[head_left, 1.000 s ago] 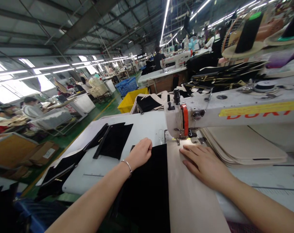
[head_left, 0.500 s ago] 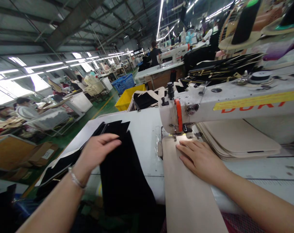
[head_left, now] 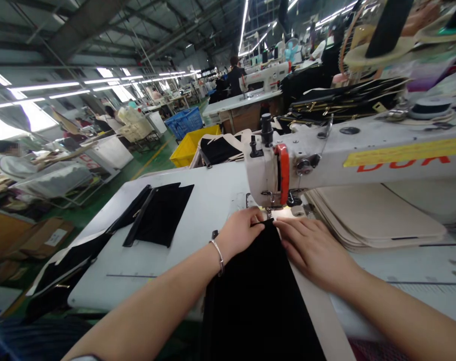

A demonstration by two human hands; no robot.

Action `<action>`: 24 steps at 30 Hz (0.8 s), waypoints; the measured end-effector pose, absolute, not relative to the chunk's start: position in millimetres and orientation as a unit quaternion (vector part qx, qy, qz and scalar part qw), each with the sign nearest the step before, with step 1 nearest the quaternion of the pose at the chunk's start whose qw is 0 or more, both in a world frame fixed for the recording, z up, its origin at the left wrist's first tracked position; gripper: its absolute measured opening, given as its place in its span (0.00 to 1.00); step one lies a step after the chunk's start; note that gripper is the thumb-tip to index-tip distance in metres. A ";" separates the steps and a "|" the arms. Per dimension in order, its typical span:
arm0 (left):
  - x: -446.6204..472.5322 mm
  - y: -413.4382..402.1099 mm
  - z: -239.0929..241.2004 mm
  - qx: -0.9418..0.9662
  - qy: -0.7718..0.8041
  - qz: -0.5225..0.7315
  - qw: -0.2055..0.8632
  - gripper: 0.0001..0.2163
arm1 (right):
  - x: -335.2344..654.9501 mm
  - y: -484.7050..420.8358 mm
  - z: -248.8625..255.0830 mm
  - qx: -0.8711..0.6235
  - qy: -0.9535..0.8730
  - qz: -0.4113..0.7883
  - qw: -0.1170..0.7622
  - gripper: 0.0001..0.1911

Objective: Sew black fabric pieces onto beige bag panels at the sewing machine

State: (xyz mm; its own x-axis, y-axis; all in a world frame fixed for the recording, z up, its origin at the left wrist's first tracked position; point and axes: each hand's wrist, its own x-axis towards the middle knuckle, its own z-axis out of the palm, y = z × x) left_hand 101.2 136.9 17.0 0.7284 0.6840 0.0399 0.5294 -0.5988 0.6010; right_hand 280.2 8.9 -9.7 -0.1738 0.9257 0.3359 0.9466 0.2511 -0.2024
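Note:
A long black fabric panel [head_left: 261, 296] lies over a beige panel [head_left: 321, 316], its top edge just in front of the sewing machine's needle area. My left hand [head_left: 243, 230] pinches the black panel's upper left corner between thumb and fingers. Flat on the beige panel, with fingertips at the black panel's upper right edge, rests my right hand [head_left: 310, 245], fingers stretched out. Above both hands is the head of the white sewing machine [head_left: 267, 170], with a red lever. The presser foot is partly hidden behind my left fingers.
Beige panels [head_left: 393, 210] are stacked under the machine arm. Black pieces [head_left: 156, 215] lie on the white table [head_left: 209, 200] at left. Beyond the table stand a yellow crate [head_left: 190, 145] and a blue basket [head_left: 185, 123]. Black zippered pieces [head_left: 348, 100] are piled behind the machine.
My left hand has moved right, bringing the black panel from the left side of the table onto the beige panel by the needle. My right hand has stayed nearly in place.

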 end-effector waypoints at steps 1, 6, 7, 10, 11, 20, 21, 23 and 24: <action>101.9 137.5 16.1 0.890 0.337 0.134 0.277 0.04 | 280.4 9.0 -9.0 -0.611 -0.767 -0.025 0.197 0.22; 101.7 144.6 21.8 0.901 0.335 0.137 0.237 0.02 | 279.6 9.4 -6.3 -0.609 -0.772 -0.024 0.182 0.23; 102.3 145.6 21.7 0.902 0.337 0.139 0.233 0.02 | 279.2 9.5 -6.1 -0.609 -0.772 -0.026 0.180 0.24; 104.1 146.7 19.4 0.904 0.338 0.140 0.222 0.02 | 278.2 10.2 -6.3 -0.611 -0.770 -0.032 0.179 0.27; 104.5 146.6 18.7 0.904 0.339 0.139 0.218 0.02 | 278.1 10.6 -6.5 -0.611 -0.770 -0.034 0.179 0.27; 104.5 142.6 19.3 0.915 0.336 0.145 0.172 0.02 | 280.3 11.3 -6.7 -0.611 -0.771 -0.028 0.175 0.27; 104.6 142.5 18.7 0.916 0.334 0.145 0.167 0.02 | 280.4 11.0 -6.8 -0.610 -0.772 -0.026 0.175 0.27; 105.1 143.0 17.1 0.918 0.335 0.143 0.157 0.02 | 280.1 10.6 -7.2 -0.612 -0.772 -0.023 0.173 0.27; 105.3 143.2 16.5 0.918 0.337 0.142 0.153 0.02 | 279.8 10.5 -7.3 -0.613 -0.771 -0.021 0.171 0.27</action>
